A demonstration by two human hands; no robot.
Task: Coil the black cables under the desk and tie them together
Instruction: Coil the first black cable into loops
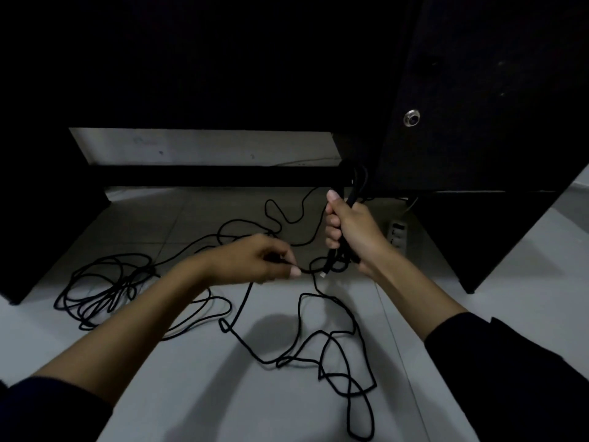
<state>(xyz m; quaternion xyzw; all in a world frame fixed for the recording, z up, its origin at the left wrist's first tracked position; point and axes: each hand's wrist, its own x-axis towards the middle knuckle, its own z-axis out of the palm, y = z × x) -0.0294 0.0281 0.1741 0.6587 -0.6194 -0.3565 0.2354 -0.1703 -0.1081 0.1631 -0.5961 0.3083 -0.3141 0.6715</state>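
Loose coil [105,288] lies on the floor [197,393], far left. Left hand [255,260] pinches a cable strand [306,271] running rightward. Right hand [347,228] grips the upright coiled bundle [350,189], long axis vertical, under the desk [478,90].

Open floor [197,393] left bare near the viewer, loose black cable loops [334,346] strewn across its middle, a coiled heap [102,288] at left, room above closed off by the dark desk [478,90], crossbar [216,176] set low behind, white power strip [397,235] by the right panel.
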